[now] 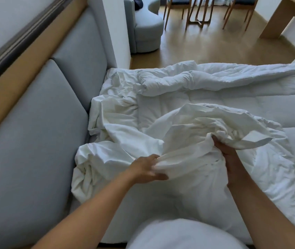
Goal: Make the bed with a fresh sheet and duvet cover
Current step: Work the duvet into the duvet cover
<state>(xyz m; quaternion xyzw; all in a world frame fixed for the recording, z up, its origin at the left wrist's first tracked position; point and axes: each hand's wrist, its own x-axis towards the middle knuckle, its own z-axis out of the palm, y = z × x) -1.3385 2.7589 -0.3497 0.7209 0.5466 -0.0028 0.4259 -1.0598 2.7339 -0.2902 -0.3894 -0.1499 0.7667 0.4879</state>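
Gripping a bunched duvet cover (188,141) near the bed's headboard edge, left hand (146,169) and right hand (231,159) both clutch it; loose fabric trails leftward.

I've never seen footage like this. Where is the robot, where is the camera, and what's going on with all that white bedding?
There is no robot here: these are a person's two bare hands. The single picture comes from a wide-angle camera worn on the head, looking forward and down, which is why both arms reach in from the bottom edge. The left hand and the right hand each grip a bunched white cloth. I cannot tell whether it is the sheet or the duvet cover. Beneath it, a quilted duvet lies rumpled across the bed. A grey padded headboard runs along the left side, and a grey armchair stands on the wooden floor beyond.
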